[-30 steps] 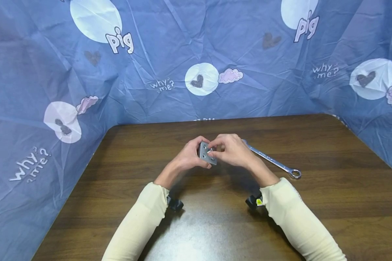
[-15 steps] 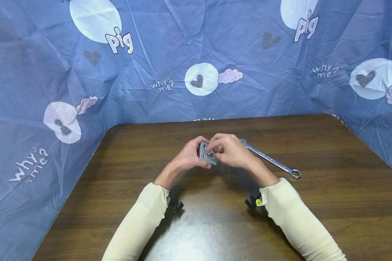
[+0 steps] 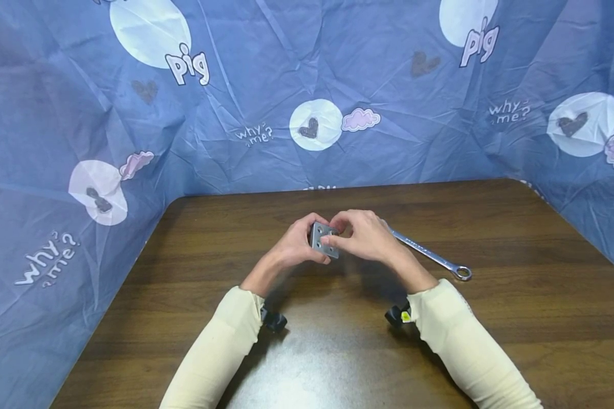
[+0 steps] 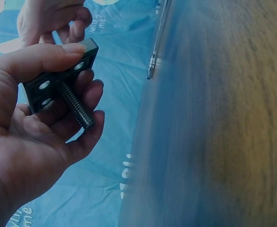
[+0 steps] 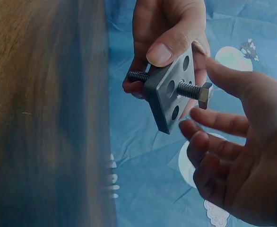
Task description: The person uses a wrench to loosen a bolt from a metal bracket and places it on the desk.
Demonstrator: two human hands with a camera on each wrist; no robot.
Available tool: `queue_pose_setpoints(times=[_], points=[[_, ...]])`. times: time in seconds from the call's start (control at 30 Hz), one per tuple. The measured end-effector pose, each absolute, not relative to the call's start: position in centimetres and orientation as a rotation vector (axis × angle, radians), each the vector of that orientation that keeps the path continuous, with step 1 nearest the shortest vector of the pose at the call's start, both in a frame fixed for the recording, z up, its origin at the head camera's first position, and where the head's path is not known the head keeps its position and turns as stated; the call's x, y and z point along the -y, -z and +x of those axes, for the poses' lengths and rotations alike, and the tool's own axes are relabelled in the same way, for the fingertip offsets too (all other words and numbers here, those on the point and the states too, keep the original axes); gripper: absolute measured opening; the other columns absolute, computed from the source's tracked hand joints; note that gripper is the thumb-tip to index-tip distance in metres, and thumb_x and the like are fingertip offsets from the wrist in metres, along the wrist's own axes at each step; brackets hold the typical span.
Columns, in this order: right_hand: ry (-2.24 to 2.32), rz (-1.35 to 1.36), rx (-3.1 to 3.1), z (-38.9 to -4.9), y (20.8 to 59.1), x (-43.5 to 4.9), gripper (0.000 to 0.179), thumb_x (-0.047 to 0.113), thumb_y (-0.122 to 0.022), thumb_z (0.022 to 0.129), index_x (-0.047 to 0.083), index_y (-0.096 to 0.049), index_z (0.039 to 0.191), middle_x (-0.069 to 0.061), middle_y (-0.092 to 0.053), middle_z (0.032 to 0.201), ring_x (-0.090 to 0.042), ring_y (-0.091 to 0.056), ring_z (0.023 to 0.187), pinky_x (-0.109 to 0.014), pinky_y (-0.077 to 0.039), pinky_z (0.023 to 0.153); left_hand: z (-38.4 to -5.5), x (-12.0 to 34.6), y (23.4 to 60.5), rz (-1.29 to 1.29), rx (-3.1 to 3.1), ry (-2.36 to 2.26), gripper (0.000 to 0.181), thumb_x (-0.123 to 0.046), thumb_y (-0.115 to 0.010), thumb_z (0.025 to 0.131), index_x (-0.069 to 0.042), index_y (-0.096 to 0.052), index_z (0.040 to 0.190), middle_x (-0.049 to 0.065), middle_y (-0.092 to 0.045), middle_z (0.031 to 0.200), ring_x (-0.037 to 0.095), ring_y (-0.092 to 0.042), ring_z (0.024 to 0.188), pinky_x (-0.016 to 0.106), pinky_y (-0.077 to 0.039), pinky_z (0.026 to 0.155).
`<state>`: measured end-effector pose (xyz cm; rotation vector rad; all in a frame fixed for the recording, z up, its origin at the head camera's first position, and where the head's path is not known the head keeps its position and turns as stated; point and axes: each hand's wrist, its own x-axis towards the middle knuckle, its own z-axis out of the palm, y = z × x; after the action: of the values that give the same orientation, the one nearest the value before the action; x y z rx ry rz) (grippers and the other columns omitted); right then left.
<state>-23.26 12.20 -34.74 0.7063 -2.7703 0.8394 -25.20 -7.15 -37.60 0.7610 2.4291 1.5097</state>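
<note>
My left hand (image 3: 298, 243) grips a small grey metal plate (image 5: 166, 94) with several holes, thumb on one edge and fingers round the other side. A hex bolt (image 5: 190, 91) runs through the plate's middle; its head and part of the thread stand out on the right hand's side. Past the plate's other face, the threaded end (image 4: 77, 106) sticks out beside the left fingers in the left wrist view. Around the bolt head, my right hand (image 3: 364, 236) has its thumb and loosely bent fingers spread, apart from the head in the right wrist view.
A long combination wrench (image 3: 430, 254) lies on the brown wooden table (image 3: 235, 227), right of the hands, its far end hidden behind the right hand. Blue printed cloth (image 3: 266, 74) hangs behind the table and at its sides.
The right fingers have shifted around the bolt head, the thumb now farther left over the plate and the index finger farther back. The left hand and plate stay almost still.
</note>
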Motion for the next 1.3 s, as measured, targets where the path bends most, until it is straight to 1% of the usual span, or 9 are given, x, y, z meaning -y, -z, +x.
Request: queue_pose_setpoints(times=[0.07,0.17,0.3,0.37,0.53,0.63,0.73,1.0,1.3], points=[[-0.834,0.648,2.81,-23.29,34.75,-12.23,0.035,0.052,-0.068,0.082,0.019,-0.073,0.095,0.005,-0.071,0.081,-0.01,-0.061,0.071,-0.028,-0.047,0.062,-25.16,7.14,37.59,0.761,-2.431,-1.505,0.065,0.002,-0.082,0.061,-0.004,-0.052,0.119,0.016,-0.064,0.104,0.016,-0.06,0.085,0.024,-0.051,0.072],[-0.829,0.606,2.841,-23.29,34.73,-12.23,0.036,0.053,-0.064,0.086,0.018,-0.074,0.086,0.005,-0.067,0.071,-0.01,-0.056,0.064,-0.027,-0.043,0.057,-25.18,7.09,37.59,0.761,-2.443,-1.493,0.065,0.003,-0.082,0.061,-0.003,-0.052,0.119,0.016,-0.064,0.103,0.016,-0.06,0.085,0.023,-0.05,0.072],[-0.82,0.614,2.834,-23.22,34.66,-12.21,0.034,0.05,-0.064,0.087,0.018,-0.075,0.082,0.007,-0.064,0.064,-0.009,-0.051,0.058,-0.026,-0.039,0.053,-25.2,7.03,37.59,0.763,-2.446,-1.486,0.065,0.002,-0.082,0.062,-0.003,-0.052,0.119,0.016,-0.065,0.103,0.015,-0.06,0.084,0.023,-0.05,0.072],[-0.826,0.634,2.822,-23.21,34.62,-12.18,0.03,0.047,-0.066,0.086,0.019,-0.075,0.083,0.007,-0.066,0.065,-0.008,-0.052,0.059,-0.026,-0.04,0.053,-25.17,7.06,37.55,0.764,-2.439,-1.491,0.065,0.003,-0.081,0.062,-0.003,-0.052,0.119,0.016,-0.065,0.103,0.015,-0.061,0.084,0.023,-0.05,0.072],[-0.86,0.698,2.795,-23.08,34.44,-12.14,0.021,0.038,-0.072,0.084,0.019,-0.075,0.091,0.007,-0.072,0.076,-0.007,-0.058,0.064,-0.025,-0.044,0.058,-25.17,7.11,37.5,0.763,-2.432,-1.49,0.065,0.002,-0.081,0.062,-0.004,-0.052,0.12,0.017,-0.065,0.104,0.015,-0.061,0.084,0.023,-0.05,0.072],[-0.856,0.749,2.762,-23.05,34.43,-12.14,0.02,0.032,-0.074,0.082,0.018,-0.075,0.096,0.006,-0.072,0.081,-0.007,-0.059,0.067,-0.026,-0.044,0.059,-25.18,7.12,37.48,0.764,-2.439,-1.482,0.066,0.001,-0.081,0.062,-0.003,-0.051,0.12,0.017,-0.065,0.104,0.016,-0.061,0.084,0.023,-0.05,0.072],[-0.848,0.797,2.723,-23.08,34.46,-12.16,0.02,0.026,-0.076,0.08,0.018,-0.076,0.098,0.004,-0.071,0.084,-0.009,-0.059,0.068,-0.025,-0.044,0.059,-25.2,7.11,37.5,0.766,-2.449,-1.473,0.066,0.001,-0.081,0.062,-0.003,-0.051,0.121,0.017,-0.066,0.104,0.015,-0.061,0.084,0.023,-0.05,0.072],[-0.875,0.905,2.665,-23.07,34.45,-12.2,0.023,0.011,-0.075,0.076,0.016,-0.077,0.099,-0.001,-0.072,0.096,-0.009,-0.064,0.07,-0.023,-0.047,0.06,-25.25,7.04,37.51,0.773,-2.461,-1.47,0.067,0.002,-0.081,0.061,-0.003,-0.052,0.121,0.018,-0.067,0.106,0.014,-0.062,0.084,0.022,-0.05,0.073],[-0.921,0.957,2.604,-23.14,34.69,-12.06,0.025,-0.003,-0.07,0.073,0.015,-0.077,0.09,-0.001,-0.071,0.098,-0.006,-0.055,0.066,-0.02,-0.043,0.06,-25.22,6.97,37.48,0.771,-2.459,-1.452,0.069,0.001,-0.082,0.061,-0.003,-0.051,0.123,0.018,-0.068,0.103,0.015,-0.063,0.083,0.022,-0.05,0.072]])
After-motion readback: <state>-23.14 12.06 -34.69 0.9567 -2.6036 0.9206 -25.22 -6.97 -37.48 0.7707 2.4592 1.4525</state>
